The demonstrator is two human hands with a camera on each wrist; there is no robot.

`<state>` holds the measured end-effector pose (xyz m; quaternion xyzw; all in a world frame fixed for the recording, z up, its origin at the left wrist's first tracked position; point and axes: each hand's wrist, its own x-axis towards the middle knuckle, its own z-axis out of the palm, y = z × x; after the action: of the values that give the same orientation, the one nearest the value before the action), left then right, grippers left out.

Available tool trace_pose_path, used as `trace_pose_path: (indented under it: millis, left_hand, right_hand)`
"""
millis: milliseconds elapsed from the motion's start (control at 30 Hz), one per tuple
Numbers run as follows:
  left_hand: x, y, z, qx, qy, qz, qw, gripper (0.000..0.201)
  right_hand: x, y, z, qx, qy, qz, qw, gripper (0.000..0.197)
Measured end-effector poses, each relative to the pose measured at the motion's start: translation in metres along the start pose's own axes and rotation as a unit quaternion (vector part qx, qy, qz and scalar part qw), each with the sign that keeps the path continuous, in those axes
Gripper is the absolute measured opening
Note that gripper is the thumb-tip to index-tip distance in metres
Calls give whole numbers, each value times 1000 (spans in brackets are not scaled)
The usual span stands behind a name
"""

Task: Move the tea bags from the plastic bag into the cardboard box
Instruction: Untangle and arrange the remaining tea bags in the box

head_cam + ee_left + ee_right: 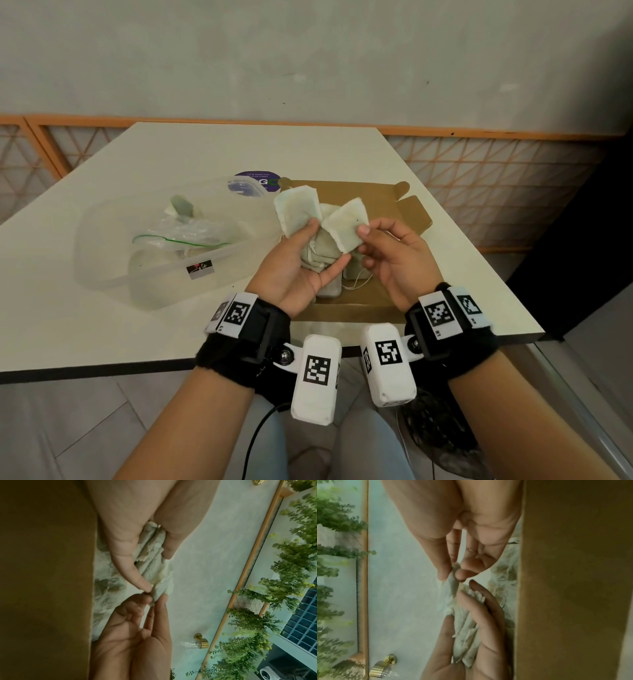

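Note:
Over the open brown cardboard box [383, 202], my left hand [310, 245] grips a bunch of pale tea bags [298, 214], palm up. My right hand [359, 236] pinches the corner of one tea bag [344, 224] at the bunch's right side. In the left wrist view the left hand [156, 572] curls round the bunch [150, 561]. The right wrist view has the right hand [453, 575] pinching a bag's edge [453, 584] between thumb and forefinger. More tea bags [330, 289] lie in the box under my hands. The clear plastic bag [178, 236] with a green zip lies to the left.
The plastic bag sits in a clear plastic tub [102, 246] on the white table [191, 150]. A purple round sticker [257, 180] shows behind the tub. The box's flaps [416, 212] spread to the right. The table's front edge runs just under my wrists.

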<state>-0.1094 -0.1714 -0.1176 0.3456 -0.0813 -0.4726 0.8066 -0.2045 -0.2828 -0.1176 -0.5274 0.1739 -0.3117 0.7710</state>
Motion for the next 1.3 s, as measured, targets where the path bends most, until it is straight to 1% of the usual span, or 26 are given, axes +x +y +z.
trace_pose_path:
  millis: [67, 167, 267, 300, 333, 400, 467, 567, 633, 700, 767, 833, 900, 933, 1000, 1067, 1133, 1167, 1233, 1267, 1300]
  left_hand:
    - [0, 0, 0, -5, 0, 2, 1000, 28]
    - [0, 0, -1, -16, 1, 2, 1000, 32]
    - [0, 0, -2, -23, 5, -4, 1000, 29]
    - [0, 0, -2, -22, 7, -5, 1000, 27]
    - [0, 1, -2, -20, 8, -5, 1000, 26]
    - [0, 1, -1, -15, 10, -7, 1000, 26]
    - [0, 1, -1, -18, 9, -8, 1000, 27]
    - [0, 0, -2, -29, 5, -5, 1000, 30]
    - [-1, 0, -2, -37, 6, 0, 999, 30]
    - [-1, 0, -1, -49, 7, 7, 999, 28]
    - [-2, 1, -2, -62, 5, 12, 998, 23]
    - [-3, 1, -2, -67, 2, 12, 998, 23]
    - [-3, 1, -3, -68, -2, 8, 998, 29]
    - [-3, 1, -3, -72, -4, 7, 997, 30]
    - [-3, 2, -3, -83, -8, 7, 996, 26]
    - [-4, 2, -2, -86, -11, 9, 996, 22]
    - [-4, 2, -2, -85, -9, 10, 996, 22]
    - [-5, 2, -2, -86, -8, 11, 996, 23]
    - [-4, 2, -2, -85, -8, 9, 996, 25]
    - [-4, 2, -2, -83, -10, 7, 996, 26]
    - [-4, 2, -2, -82, -12, 6, 997, 27]
  right_hand:
    - [0, -2, -1, 32, -3, 8, 999, 11]
    - [-2, -3, 0, 52, -11, 15, 998, 13]
    - [-2, -3, -2, 62, -20, 19, 998, 28]
    - [-2, -3, -2, 58, -26, 24, 998, 30]
    - [-2, -3, -2, 52, -30, 30, 998, 29]
    - [-3, -2, -1, 32, -26, 40, 998, 20]
    - [-2, 0, 0, 1, -5, 36, 999, 13]
    - [-1, 3, 1, -47, 27, 15, 998, 10]
    - [0, 5, 0, -58, 37, 16, 997, 7]
    - [1, 5, -2, -76, 50, 25, 996, 5]
    - [2, -2, -6, -125, 69, 22, 989, 2]
    - [3, -17, -14, -242, 78, -3, 967, 4]
    - [4, -32, -23, -362, 59, -15, 930, 9]
    - [5, -40, -26, -404, 39, -4, 914, 10]
    - [6, -55, -26, -457, -9, 41, 889, 10]
    - [8, -70, -25, -504, -34, 65, 860, 14]
    - [14, -83, -27, -567, -39, 59, 821, 13]
    - [16, -87, -28, -602, -46, 59, 795, 13]
    - [20, -87, -32, -667, -62, 84, 738, 13]
    - [21, -85, -34, -688, -67, 96, 716, 14]
    - [21, -83, -36, -700, -67, 101, 704, 15]
